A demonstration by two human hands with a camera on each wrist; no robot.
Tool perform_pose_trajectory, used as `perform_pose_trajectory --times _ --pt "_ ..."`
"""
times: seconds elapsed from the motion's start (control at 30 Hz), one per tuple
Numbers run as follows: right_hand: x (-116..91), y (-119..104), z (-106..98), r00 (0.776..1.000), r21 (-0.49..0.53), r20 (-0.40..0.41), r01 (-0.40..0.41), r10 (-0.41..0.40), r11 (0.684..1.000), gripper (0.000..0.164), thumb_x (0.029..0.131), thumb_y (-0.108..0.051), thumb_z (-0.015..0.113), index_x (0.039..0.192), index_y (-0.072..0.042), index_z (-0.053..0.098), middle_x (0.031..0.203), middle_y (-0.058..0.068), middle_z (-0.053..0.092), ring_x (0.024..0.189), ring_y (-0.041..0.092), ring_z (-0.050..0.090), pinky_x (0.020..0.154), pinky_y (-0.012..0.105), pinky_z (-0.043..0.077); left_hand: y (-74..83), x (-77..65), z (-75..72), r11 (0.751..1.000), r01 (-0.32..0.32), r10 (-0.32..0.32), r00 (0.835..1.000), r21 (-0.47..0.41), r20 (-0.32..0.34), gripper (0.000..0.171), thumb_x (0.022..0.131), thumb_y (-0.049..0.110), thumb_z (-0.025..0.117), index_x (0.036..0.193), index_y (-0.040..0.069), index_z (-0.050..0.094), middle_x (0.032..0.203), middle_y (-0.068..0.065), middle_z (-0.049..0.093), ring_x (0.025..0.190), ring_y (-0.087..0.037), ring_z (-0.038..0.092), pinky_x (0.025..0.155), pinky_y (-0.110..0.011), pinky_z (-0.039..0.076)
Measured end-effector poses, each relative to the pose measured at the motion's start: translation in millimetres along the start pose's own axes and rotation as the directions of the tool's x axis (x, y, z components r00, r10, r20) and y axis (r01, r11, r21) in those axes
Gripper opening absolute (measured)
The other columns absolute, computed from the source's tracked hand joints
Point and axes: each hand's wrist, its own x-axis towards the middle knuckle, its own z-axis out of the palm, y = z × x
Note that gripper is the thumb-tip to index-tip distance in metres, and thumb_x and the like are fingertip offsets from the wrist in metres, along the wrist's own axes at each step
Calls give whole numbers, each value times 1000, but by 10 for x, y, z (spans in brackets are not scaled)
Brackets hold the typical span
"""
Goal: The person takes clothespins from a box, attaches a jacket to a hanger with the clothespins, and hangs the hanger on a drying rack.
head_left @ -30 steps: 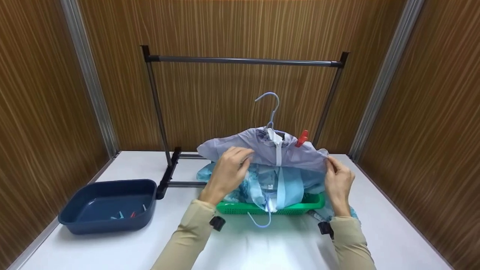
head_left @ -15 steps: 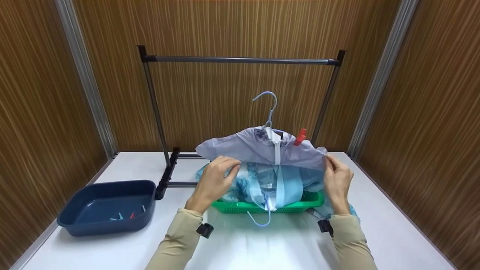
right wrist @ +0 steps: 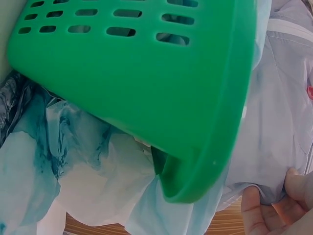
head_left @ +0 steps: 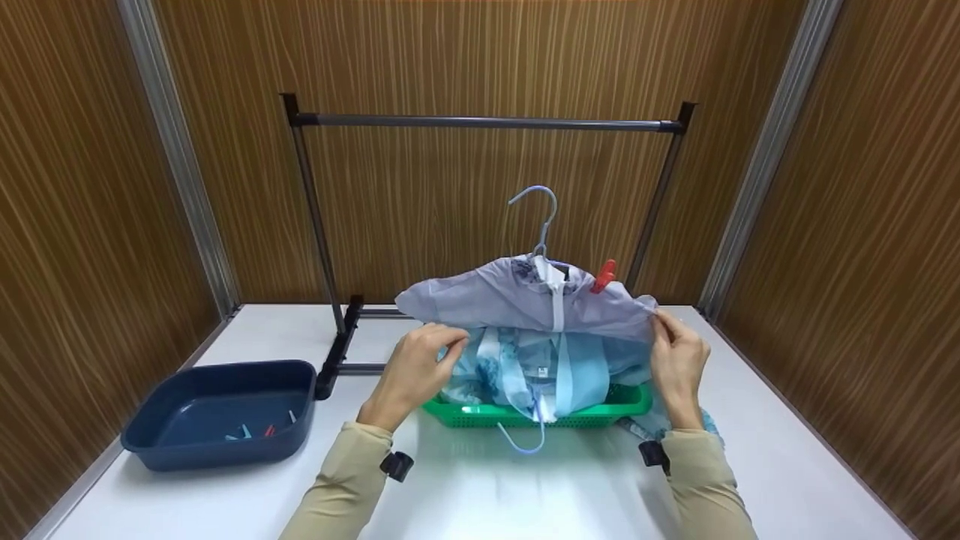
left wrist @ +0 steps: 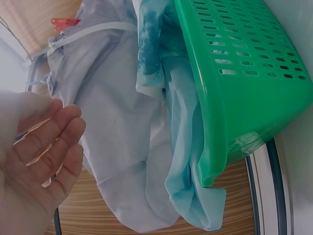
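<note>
A lavender garment (head_left: 472, 300) with a white front band hangs on a pale blue hanger (head_left: 551, 201) whose hook points up. Clipped to the garment's right shoulder is a red clothespin (head_left: 603, 277). My right hand (head_left: 679, 367) pinches the garment's right end between thumb and fingers; the right wrist view shows the fabric gathered there. Left of the garment, my left hand (head_left: 412, 369) is apart from it, fingers loosely bent and holding nothing. Light blue clothing (head_left: 589, 375) with a second hanger (head_left: 529, 451) lies in the green basket (head_left: 472, 415) below.
Behind the basket stands a dark clothes rack (head_left: 480, 122). A navy tub (head_left: 217, 454) with several small clothespins (head_left: 244, 432) is at the left of the white table (head_left: 480, 502). Patterned blue fabric (right wrist: 29, 171) hangs out past the basket's right end. Wood-grain panels (head_left: 480, 52) enclose the table.
My left hand has drawn away to the left and slightly down from the garment's front. The right hand keeps its pinch on the right end, and the garment stays in place.
</note>
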Motion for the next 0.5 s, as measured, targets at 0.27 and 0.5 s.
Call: perform_pose_trajectory --times 0.27,0.5 --pt "-3 -8 -2 1000 3 3 -11 11 1000 21 98 -15 61 110 -5 74 105 14 74 91 21 68 68 2 37 -81 -48 -55 1000 15 -15 1000 6 0 12 94 11 65 101 10 75 93 -1 74 84 -12 66 76 -28 56" --pt "-8 -11 -7 1000 4 4 -14 14 1000 21 98 -15 60 110 -6 75 104 13 75 89 18 65 68 2 38 -192 -82 -166 996 75 -75 997 45 -4 12 93 10 66 100 9 76 92 -3 74 84 -15 67 78 -31 57"
